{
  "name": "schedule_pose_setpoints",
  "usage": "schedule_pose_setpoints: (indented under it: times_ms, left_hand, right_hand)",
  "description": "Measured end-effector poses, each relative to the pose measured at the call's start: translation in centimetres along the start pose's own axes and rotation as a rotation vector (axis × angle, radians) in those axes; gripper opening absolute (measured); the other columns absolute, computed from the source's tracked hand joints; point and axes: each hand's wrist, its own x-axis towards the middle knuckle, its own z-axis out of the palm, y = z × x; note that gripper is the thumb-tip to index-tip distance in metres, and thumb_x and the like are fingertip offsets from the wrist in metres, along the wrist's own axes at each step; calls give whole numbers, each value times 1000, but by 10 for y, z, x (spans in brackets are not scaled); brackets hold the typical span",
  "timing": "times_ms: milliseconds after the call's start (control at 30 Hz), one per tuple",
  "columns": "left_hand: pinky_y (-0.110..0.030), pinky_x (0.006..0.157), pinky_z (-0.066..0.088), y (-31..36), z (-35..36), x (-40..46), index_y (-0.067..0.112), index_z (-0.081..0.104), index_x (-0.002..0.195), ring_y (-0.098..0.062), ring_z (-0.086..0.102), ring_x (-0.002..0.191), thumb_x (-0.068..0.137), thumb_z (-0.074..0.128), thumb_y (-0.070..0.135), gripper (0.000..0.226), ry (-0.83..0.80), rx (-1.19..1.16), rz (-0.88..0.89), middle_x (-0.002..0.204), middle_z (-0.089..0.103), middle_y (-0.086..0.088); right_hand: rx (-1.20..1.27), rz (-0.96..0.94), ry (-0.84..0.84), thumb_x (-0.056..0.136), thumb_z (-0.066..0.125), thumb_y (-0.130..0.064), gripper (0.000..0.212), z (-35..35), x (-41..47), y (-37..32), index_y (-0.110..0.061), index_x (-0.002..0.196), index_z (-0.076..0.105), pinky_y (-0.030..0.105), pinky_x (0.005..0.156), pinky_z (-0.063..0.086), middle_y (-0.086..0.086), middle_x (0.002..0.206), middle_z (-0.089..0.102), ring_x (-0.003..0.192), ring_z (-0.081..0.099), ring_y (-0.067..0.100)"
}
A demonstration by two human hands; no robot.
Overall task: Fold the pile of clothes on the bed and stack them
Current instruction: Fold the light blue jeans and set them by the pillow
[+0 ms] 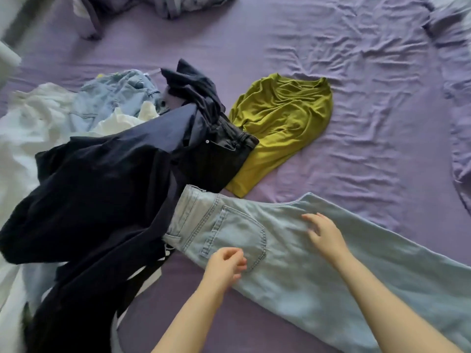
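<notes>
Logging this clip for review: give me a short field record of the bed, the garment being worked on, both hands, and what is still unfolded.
surface: purple bed sheet, wrinkled
garment in work: light blue jeans, laid flat, back pocket up
left hand: over the pocket, fingers loosely curled, holding nothing
right hand: fingers spread on the jeans
unfolded pile: dark, white and denim clothes, left of the jeans
olive-green shirt: crumpled, beside the pile
folded stack: none visible
</notes>
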Motion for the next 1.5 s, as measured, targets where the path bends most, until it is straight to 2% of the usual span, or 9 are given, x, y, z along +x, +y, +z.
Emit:
schedule_pose_setpoints:
  times_ms: [333,567,667,867,967,1100,1167,1300,1500]
  left_hand:
    - [-29,95,44,51,132,74,12,58,126,-19,58,109,93,53,15,34,-154,745,397,126,57,-5]
    - [-37,106,34,77,189,100,18,36,144,-29,37,133,94,46,10,52,-22,1069,621,152,25,-10]
    - [-41,97,40,93,203,111,20,34,144,-32,45,125,95,51,21,53,26,1229,552,143,36,-10]
    - [-35,76,43,116,210,128,20,65,107,-34,57,103,93,56,31,20,203,1342,507,115,49,-11]
    - [-34,75,41,111,217,129,22,62,109,-32,57,106,97,49,31,20,305,1375,522,117,53,-9]
    - [-32,76,51,113,240,127,25,60,109,-22,67,84,89,59,23,20,44,1459,583,106,64,-2]
    - [-29,65,55,115,265,121,26,59,107,-20,69,61,86,65,21,22,-124,1340,490,92,66,0]
    - [-38,56,59,100,313,111,15,53,102,-28,69,58,86,70,12,24,-341,1198,302,85,62,-9]
    - [-49,72,57,105,344,119,13,48,79,-27,70,65,91,57,8,16,-158,1049,493,68,69,-13]
  right_hand:
    - [-12,281,102,89,59,-2,44,-53,-23,126,0,132,51,31,111,24,15,139,50,131,42,29]
    - [-192,440,100,96,53,-22,54,-78,-29,199,-13,146,32,35,112,25,9,150,33,139,25,29]
    - [-249,447,100,92,58,-31,44,-91,-36,215,-20,132,45,38,90,44,6,129,49,124,38,27]
    - [-309,468,74,91,53,-24,13,-125,-44,244,-23,93,40,33,68,38,1,110,57,105,49,24]
    - [-285,400,214,91,56,-24,18,-134,-39,250,-23,105,45,33,69,39,-1,114,55,112,46,23]
    - [-331,401,-2,94,55,-29,43,-146,-40,274,-23,134,41,37,88,43,-1,135,46,128,36,23]
    - [-364,414,-26,94,53,-29,42,-152,-44,288,-21,134,42,37,89,42,3,134,44,127,34,24]
    - [-387,435,-68,95,49,-25,27,-166,-50,301,-15,120,50,37,84,40,9,124,49,119,43,28]
    - [-338,331,320,91,52,-7,23,-206,-27,296,-13,113,49,35,72,32,10,120,52,113,49,30]
